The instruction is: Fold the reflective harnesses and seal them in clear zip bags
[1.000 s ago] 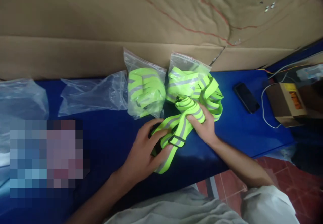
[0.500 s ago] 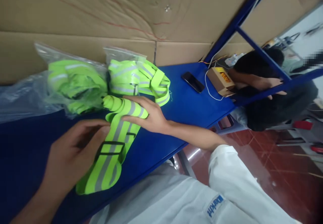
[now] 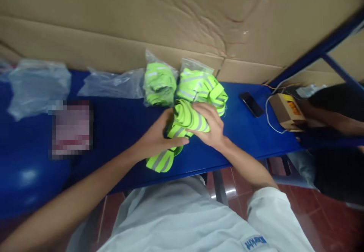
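Mid-frame, I see the right hand [image 3: 210, 127] clasping a coiled neon-yellow, grey-striped fabric strap [image 3: 189, 116], its roll slanting upper left to lower right; the left hand [image 3: 155, 138] curls round the strap's lower-left tail [image 3: 161, 162].

My feed runs fairly dim, and I can't tell where the light comes from. White glare pools on the blue table [image 3: 250, 132] at lower left, and a glint streaks the tiled floor [image 3: 237, 180]. The yellow-green straps [image 3: 192, 119] read brightest; dark clothing [image 3: 338, 172] at right sinks almost to black. I get soft blur throughout: red lines on the cardboard [image 3: 113, 13] smear, and the shirt lettering [image 3: 256, 241] is fuzzy. A pixelated patch [image 3: 72, 129] masks detail at left, and the left forearm [image 3: 85, 191] looks stretched toward the corner.
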Available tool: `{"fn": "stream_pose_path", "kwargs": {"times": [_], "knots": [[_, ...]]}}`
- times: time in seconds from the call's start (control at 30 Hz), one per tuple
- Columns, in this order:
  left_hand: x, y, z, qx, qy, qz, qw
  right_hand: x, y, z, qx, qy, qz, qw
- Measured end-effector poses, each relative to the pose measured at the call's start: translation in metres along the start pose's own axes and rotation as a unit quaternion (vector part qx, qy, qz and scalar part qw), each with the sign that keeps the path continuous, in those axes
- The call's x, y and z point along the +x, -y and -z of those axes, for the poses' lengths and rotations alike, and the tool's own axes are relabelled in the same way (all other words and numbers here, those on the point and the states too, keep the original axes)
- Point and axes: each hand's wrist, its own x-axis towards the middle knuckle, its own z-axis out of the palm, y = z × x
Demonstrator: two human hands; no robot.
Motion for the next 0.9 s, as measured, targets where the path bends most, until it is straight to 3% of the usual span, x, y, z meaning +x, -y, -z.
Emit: {"fn": "stream_pose_path", "kwargs": {"times": [0.1,0.2,0.27,0.37,0.43,0.53,0.63,0.77,0.9], "knots": [[0.001,-0.001,-0.009,-0.069,0.082,0.08,0.991,0.001,0.007,0.002,0.016,0.013,-0.021,1.0],[-0.002,-0.002,-0.015,-0.174,0.151,0.172,0.958,0.002,0.013,0.003,0.009,0.019,-0.052,0.998],[-0.003,-0.003,-0.017,-0.256,0.174,0.205,0.929,0.002,0.013,0.003,-0.006,0.019,-0.065,0.998],[-0.003,-0.001,-0.016,-0.353,0.161,0.192,0.902,0.002,0.008,0.003,-0.045,0.018,-0.074,0.996],[0.0,0.001,-0.011,-0.348,0.124,0.168,0.914,0.001,0.003,0.004,-0.067,0.02,-0.07,0.995],[0.006,0.0,0.004,-0.252,0.086,0.15,0.952,-0.001,-0.004,0.003,-0.057,0.017,-0.072,0.996],[0.01,-0.005,0.019,-0.183,0.106,0.162,0.964,-0.004,-0.007,0.002,-0.031,0.003,-0.108,0.994],[0.013,-0.007,0.033,-0.188,0.158,0.16,0.956,-0.01,-0.01,0.001,-0.016,-0.049,-0.186,0.981],[0.016,0.0,0.036,-0.127,0.123,0.126,0.976,-0.016,-0.019,0.003,0.012,-0.084,-0.267,0.96]]}}
